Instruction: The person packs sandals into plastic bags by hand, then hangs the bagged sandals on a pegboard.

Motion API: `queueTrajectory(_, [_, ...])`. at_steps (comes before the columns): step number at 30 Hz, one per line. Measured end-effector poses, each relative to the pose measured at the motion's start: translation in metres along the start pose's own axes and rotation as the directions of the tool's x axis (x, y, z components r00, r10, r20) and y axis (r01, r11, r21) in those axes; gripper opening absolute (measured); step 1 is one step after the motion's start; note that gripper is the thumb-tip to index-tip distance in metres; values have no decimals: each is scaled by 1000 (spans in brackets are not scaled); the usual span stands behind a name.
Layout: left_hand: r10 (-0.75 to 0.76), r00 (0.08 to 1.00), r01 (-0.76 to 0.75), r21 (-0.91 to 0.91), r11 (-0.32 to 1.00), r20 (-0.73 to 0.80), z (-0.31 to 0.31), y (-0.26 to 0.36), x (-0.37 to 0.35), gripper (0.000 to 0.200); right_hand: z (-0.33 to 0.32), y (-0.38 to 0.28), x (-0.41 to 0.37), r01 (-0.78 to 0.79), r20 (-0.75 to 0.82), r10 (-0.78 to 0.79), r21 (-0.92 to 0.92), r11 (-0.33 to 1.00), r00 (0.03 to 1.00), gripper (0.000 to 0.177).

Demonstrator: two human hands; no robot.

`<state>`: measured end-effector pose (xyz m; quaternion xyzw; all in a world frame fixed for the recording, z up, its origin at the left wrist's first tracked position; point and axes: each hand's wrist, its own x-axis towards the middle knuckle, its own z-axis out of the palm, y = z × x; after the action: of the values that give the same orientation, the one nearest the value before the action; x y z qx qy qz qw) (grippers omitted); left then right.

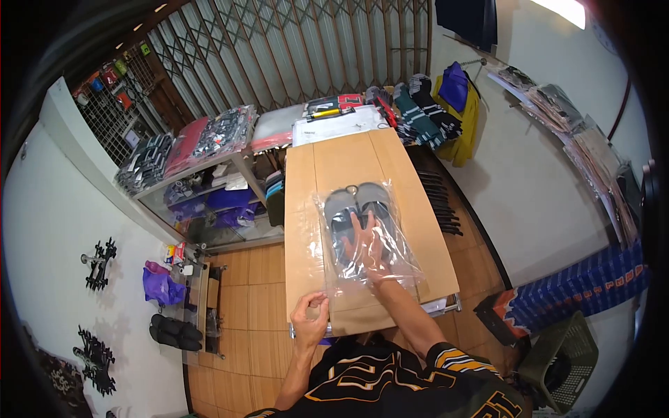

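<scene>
On the middle of the tan table [310, 254], a clear plastic bag [401, 259] lies flat with a pair of grey slippers [339, 202] in it, its loose film wrinkled and shiny around them. At the right, on the floor, a green slatted basket [582, 348] leans at a tilt with something dark in it, too shadowed to name. To the left of the table, a glass display case [157, 202] holds purple packets and other small goods.

The right hand [366, 244] is spread over the slippers, fingers apart and pointing to their far end; whether it is inside the bag or on top of the film, I cannot tell. The left hand [313, 317] is at the table's near left, thumb and fingertips drawn close together at the bag's near left corner; whether they pinch the plastic is unclear.

The slippers lie side by side, darker across the straps and paler at the far ends, with a small dark ring [352, 189] between those ends.
</scene>
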<state>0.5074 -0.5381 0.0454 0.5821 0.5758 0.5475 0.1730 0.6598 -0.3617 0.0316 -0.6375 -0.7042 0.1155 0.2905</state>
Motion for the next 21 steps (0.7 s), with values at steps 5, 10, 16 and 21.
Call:
queueTrajectory(5, [-70, 997, 70, -5, 998, -27, -7, -7, 4, 17, 18, -2, 33, -35, 34, 38, -78, 996, 999, 62])
queueTrajectory(10, [-17, 1000, 17, -3, 1000, -9, -8, 1, 30, 16, 14, -8, 30, -24, -48, 20, -94, 995, 999, 58])
queueTrajectory(16, [123, 991, -122, -22, 992, 48, 3, 21, 101, 18, 0, -12, -19, 29, -171, -39, -63, 998, 984, 56])
queueTrajectory(21, [312, 928, -325, 37, 945, 202, 27, 43, 184, 25, -36, -23, -59, 120, -191, -119, -4, 993, 974, 52])
